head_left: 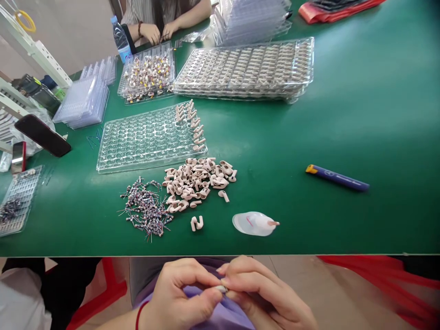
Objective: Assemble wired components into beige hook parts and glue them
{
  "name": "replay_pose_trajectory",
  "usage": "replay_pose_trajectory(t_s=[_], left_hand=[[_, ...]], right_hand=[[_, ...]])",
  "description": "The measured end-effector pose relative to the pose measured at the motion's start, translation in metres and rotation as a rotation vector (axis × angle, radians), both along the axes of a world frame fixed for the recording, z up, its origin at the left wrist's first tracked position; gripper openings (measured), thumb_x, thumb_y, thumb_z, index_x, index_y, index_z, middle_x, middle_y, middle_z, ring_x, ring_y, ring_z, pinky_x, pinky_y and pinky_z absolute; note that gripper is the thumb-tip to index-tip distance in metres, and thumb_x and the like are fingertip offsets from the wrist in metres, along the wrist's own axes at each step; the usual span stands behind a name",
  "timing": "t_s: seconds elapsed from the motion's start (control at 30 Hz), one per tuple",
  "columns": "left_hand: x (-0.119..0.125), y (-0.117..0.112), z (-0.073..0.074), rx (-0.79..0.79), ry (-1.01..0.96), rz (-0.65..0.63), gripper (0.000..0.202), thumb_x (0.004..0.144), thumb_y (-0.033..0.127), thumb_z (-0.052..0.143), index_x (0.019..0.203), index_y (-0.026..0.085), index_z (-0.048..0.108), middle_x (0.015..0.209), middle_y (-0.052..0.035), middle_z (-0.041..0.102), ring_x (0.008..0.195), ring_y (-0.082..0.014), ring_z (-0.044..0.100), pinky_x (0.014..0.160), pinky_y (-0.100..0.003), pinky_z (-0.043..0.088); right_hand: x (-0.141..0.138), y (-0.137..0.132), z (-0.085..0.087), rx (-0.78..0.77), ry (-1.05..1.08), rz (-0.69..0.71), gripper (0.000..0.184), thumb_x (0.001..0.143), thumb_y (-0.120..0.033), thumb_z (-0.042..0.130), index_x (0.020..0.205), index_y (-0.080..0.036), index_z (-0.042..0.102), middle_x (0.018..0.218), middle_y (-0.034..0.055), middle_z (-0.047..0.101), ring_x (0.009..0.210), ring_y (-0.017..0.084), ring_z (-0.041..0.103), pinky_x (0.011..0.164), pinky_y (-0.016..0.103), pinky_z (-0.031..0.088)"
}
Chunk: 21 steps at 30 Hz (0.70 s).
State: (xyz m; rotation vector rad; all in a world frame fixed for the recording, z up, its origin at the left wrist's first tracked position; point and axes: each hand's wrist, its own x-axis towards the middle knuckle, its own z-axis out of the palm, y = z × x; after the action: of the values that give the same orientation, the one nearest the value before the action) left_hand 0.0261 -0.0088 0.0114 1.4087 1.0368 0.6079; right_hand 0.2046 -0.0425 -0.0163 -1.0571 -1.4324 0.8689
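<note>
Below the table's front edge, my left hand (187,293) and my right hand (261,293) meet at the fingertips. Both are closed in a pinch around something small, mostly hidden by the fingers. Beyond them on the table lie two beige earbud shells (197,223) close together. A heap of similar shells (192,181) sits behind, next to a pile of tiny wired parts (146,208). To the right, a translucent squeeze bottle (254,223) rests on its side. A clear compartment tray (144,135) carries shells only along its right end.
Stacked, filled trays (244,68) stand at the back, beside a tray of white-and-yellow parts (147,75) and a water bottle (121,39). A blue cutter knife (337,178) lies right. Phones (43,135) and a white grid tray (22,201) occupy the left. Another person's hands (160,32) rest opposite.
</note>
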Motion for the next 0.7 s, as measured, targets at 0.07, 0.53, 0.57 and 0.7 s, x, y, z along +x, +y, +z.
replay_pose_trajectory(t_s=[0.07,0.53,0.57,0.7], left_hand=[[0.000,0.000,0.000,0.012,0.000,-0.001,0.025,0.085,0.035,0.067,0.080,0.013,0.078,0.072,-0.0105,0.074,0.065,-0.0160,0.065,0.064,-0.023,0.051],[-0.007,0.010,0.006,0.926,0.211,-0.069,0.012,0.089,0.013,0.059,0.098,0.016,0.066,0.078,-0.0067,0.072,0.068,-0.0152,0.066,0.067,-0.026,0.059],[-0.007,0.011,0.006,0.980,0.239,-0.078,0.012,0.090,0.013,0.058,0.098,0.015,0.065,0.077,-0.0063,0.072,0.069,-0.0150,0.066,0.069,-0.027,0.060],[-0.010,0.011,0.002,1.118,0.328,-0.096,0.013,0.089,0.011,0.060,0.101,0.013,0.065,0.079,-0.0044,0.074,0.072,-0.0147,0.069,0.079,-0.030,0.062]], right_hand=[[0.000,0.000,0.000,0.000,0.003,0.000,0.014,0.088,-0.011,0.061,0.092,-0.022,0.068,0.081,0.0056,0.071,0.076,0.018,0.073,0.065,0.022,0.062],[0.000,-0.004,-0.008,-0.031,-0.009,-0.010,0.014,0.088,-0.015,0.064,0.100,-0.023,0.064,0.087,0.0060,0.068,0.082,0.018,0.071,0.068,0.024,0.062],[0.001,-0.005,-0.008,-0.025,-0.007,-0.024,0.012,0.088,-0.015,0.064,0.097,-0.022,0.064,0.085,0.0059,0.067,0.081,0.018,0.071,0.067,0.025,0.062],[0.010,-0.002,-0.017,0.060,-0.004,-0.336,0.016,0.084,-0.011,0.066,0.092,-0.024,0.060,0.087,0.0043,0.062,0.077,0.017,0.066,0.068,0.030,0.059]])
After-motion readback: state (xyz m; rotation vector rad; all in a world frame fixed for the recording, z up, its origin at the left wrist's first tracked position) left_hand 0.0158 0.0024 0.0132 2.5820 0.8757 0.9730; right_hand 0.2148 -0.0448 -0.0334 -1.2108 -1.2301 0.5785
